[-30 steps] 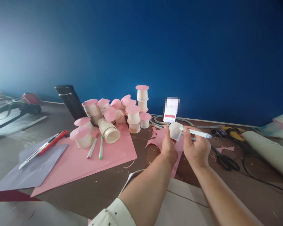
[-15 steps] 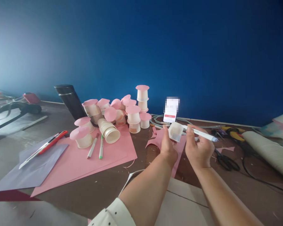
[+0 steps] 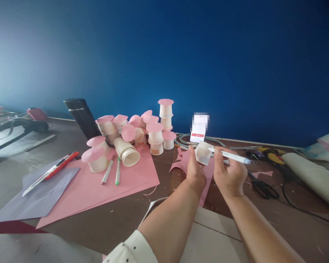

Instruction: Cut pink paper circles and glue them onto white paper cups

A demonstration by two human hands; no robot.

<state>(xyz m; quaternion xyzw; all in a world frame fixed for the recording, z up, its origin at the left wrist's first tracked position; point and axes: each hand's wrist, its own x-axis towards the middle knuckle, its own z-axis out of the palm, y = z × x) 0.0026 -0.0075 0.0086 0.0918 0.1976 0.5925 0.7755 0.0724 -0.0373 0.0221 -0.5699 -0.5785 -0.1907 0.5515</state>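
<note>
A small white paper cup (image 3: pixel 203 153) is held up on its side in my left hand (image 3: pixel 194 168), whose thumb shows along its left side. My right hand (image 3: pixel 230 175) grips a white marker (image 3: pixel 231 156) with a pale blue end pointing right. The marker's tip is at the right side of the cup; whether it touches I cannot tell. Beneath both hands lies a cut pink paper sheet (image 3: pixel 185 160). To the left stand several paper cups with pink paper discs (image 3: pixel 155 128), some stacked, beside a nested stack of plain cups (image 3: pixel 129 155).
Two markers (image 3: pixel 108 170) rest on pink sheets (image 3: pixel 126 193). A red utility knife (image 3: pixel 60 166) lies on grey-violet paper (image 3: pixel 50 193). A black flask (image 3: pixel 80 117) stands behind. A lit phone (image 3: pixel 199 128) leans near coiled cable. Black scissors (image 3: pixel 264 188) and a fabric roll (image 3: pixel 312 175) are at right.
My right hand has shifted slightly left with the marker, whose tip is now nearer the cup. The cup has turned a little in my left hand.
</note>
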